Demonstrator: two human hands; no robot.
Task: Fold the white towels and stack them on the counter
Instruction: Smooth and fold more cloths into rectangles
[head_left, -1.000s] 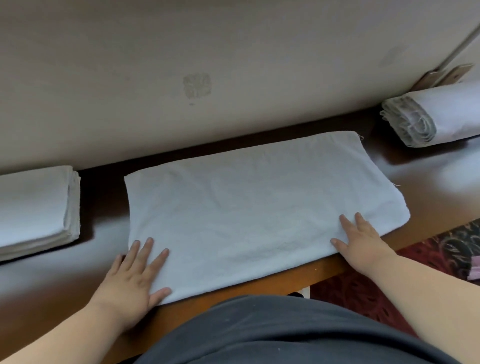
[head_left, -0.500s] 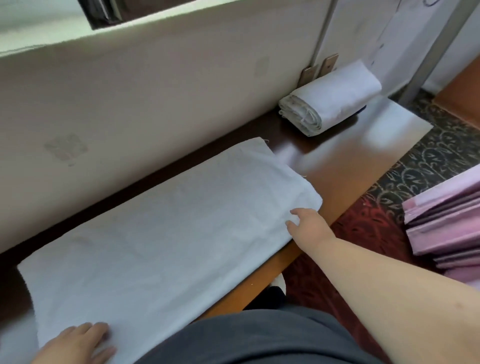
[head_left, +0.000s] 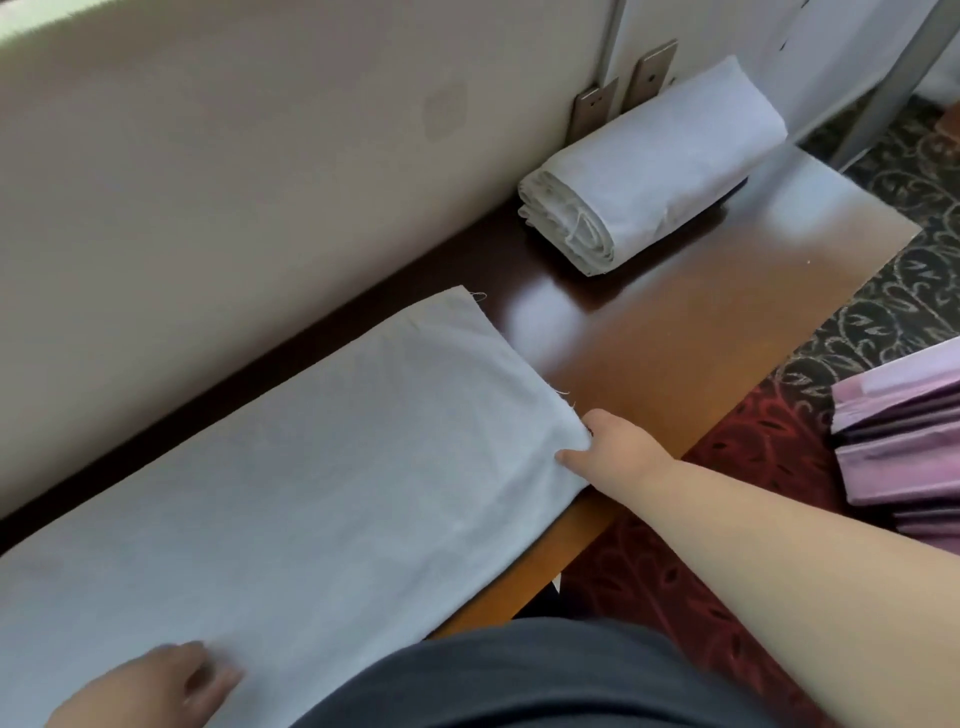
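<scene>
A white towel (head_left: 322, 478), folded into a long rectangle, lies flat along the brown wooden counter (head_left: 691, 332). My right hand (head_left: 608, 441) pinches the towel's near right corner at the counter's front edge, thumb on top and fingers tucked under the cloth. My left hand (head_left: 156, 686) rests flat on the towel's near left part at the bottom of the view, slightly blurred. A bundle of rolled white towels (head_left: 649, 166) sits at the counter's far right end against the wall.
A cream wall (head_left: 260, 182) runs right behind the counter. Two metal brackets (head_left: 623, 88) stand behind the rolled bundle. A stack of pink folded cloths (head_left: 904, 441) sits at the right over a patterned red and dark carpet (head_left: 769, 447). My dark shirt fills the bottom centre.
The view has swung right, so the folded stack at the left has left the frame. My right hand went from flat on the towel to gripping its near right corner. My left hand stays on the towel.
</scene>
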